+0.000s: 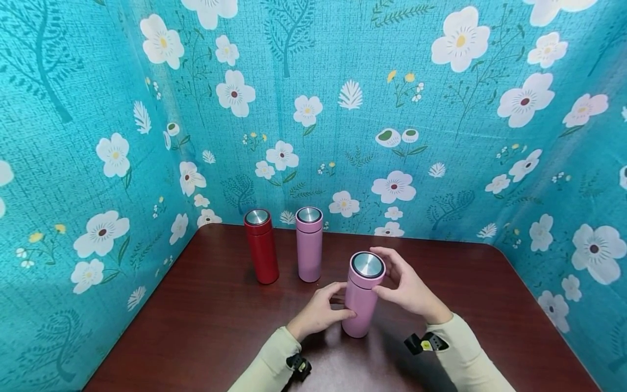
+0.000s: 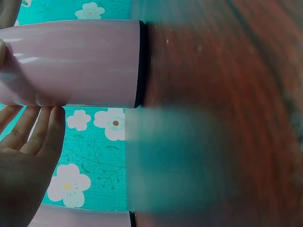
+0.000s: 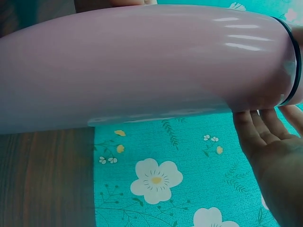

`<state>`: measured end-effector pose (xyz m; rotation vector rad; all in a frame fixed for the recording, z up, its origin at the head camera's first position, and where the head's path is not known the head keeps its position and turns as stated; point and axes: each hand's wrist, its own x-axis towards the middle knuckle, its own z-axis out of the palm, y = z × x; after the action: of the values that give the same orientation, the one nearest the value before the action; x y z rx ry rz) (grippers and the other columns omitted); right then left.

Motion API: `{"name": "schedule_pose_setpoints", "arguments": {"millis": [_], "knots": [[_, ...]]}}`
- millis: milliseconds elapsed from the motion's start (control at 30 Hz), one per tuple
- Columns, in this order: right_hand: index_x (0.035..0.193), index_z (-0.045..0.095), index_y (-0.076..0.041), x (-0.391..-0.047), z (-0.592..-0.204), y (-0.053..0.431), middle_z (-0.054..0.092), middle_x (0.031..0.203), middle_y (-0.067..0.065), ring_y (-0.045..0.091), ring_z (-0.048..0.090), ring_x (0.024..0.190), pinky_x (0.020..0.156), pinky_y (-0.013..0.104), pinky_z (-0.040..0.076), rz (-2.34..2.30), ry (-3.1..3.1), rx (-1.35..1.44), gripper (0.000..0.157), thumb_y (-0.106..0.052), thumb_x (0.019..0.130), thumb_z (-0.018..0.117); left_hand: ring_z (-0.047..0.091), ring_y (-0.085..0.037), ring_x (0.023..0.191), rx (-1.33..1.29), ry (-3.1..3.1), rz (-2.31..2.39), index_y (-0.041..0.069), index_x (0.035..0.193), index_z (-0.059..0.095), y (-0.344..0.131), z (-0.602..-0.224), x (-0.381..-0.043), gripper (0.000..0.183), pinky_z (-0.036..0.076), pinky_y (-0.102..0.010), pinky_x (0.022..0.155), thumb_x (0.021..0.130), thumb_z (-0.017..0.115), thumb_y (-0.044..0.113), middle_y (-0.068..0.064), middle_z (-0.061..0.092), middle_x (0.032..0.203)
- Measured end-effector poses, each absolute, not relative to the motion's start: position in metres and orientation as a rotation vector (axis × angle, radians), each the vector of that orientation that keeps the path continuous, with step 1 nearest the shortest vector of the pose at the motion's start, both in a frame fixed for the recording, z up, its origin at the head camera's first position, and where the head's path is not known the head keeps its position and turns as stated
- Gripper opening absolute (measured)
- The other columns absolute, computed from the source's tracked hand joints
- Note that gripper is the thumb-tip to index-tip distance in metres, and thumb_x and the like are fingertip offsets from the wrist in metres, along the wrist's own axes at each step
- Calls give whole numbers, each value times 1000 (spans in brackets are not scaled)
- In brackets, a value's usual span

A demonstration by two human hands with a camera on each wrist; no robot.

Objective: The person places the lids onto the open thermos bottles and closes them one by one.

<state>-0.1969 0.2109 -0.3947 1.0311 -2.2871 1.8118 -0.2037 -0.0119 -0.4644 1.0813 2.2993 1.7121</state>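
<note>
A pink thermos bottle [image 1: 361,307] with a silver disc in its lid stands upright between my two hands on the near part of the table. My left hand [image 1: 319,311] holds the lower body from the left, thumb in front and fingers behind. Up by the lid, my right hand [image 1: 410,289] grips from the right, its thumb just below the lid seam. In the left wrist view the bottle's dark base ring [image 2: 141,66] meets the tabletop. The right wrist view shows right-hand fingers [image 3: 270,126] against the bottle's upper side.
Farther back on the dark red wooden table [image 1: 206,326] stand a red thermos bottle [image 1: 263,253] and a second pink one [image 1: 309,253], both upright and left of my hands. Blue flowered cloth [image 1: 343,141] walls off the table's back and sides.
</note>
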Motion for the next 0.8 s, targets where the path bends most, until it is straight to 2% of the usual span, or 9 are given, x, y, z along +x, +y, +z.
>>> {"name": "schedule_pose_setpoints", "arguments": {"millis": [367,633,800], "knots": [[136,26,-6,-184,-377,205,39,129,13,24,45,112,90,29,39,1722,-2314,1071,71,6,76,61,55,-17,97,1029,2290,1679,11,124,47,-12,-464,-205,54,46,-38,80,76,69,19,-3,52,117],[133,31,-7,-186,-377,205,46,121,11,25,51,103,84,34,44,1724,-2305,1087,67,6,75,62,51,-12,104,1030,2256,1640,13,123,43,-10,-463,-206,52,42,-30,87,77,68,18,0,52,118],[128,34,-3,-187,-379,204,48,116,12,25,52,99,83,33,45,1711,-2296,1038,66,4,72,67,52,-13,103,1052,2249,1652,13,121,43,-9,-463,-206,51,42,-30,86,77,68,15,-1,53,116]]}}
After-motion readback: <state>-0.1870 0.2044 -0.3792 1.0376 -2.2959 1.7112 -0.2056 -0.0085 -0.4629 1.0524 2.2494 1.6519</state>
